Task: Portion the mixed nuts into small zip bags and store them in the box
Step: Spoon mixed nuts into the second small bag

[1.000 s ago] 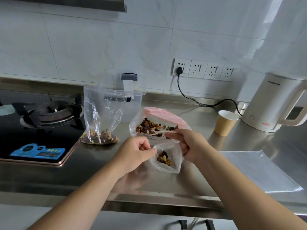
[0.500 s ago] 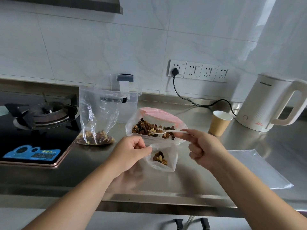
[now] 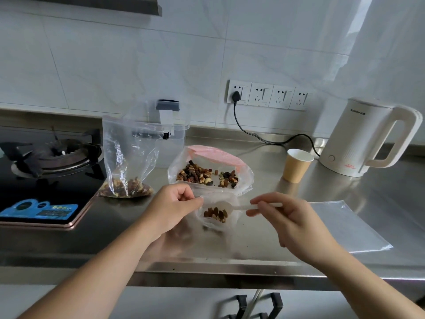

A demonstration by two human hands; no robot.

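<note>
Filling step: left hand (image 3: 177, 204) pinches the small bag (image 3: 216, 215) open, right hand (image 3: 287, 217) grips a spoon (image 3: 232, 207), seemingly emptied; next, another scoop of nuts (image 3: 202, 174).

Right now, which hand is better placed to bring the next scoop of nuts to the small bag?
The right hand: it pinches the plastic spoon, while the left hand grips the small zip bag open.

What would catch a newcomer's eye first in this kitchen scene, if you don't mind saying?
Front and centre, the left hand pinches open a small zip bag of nuts while the right hand holds a white spoon at its mouth. Just behind lies the big open bag of mixed nuts. At far right stands a white kettle.
</note>
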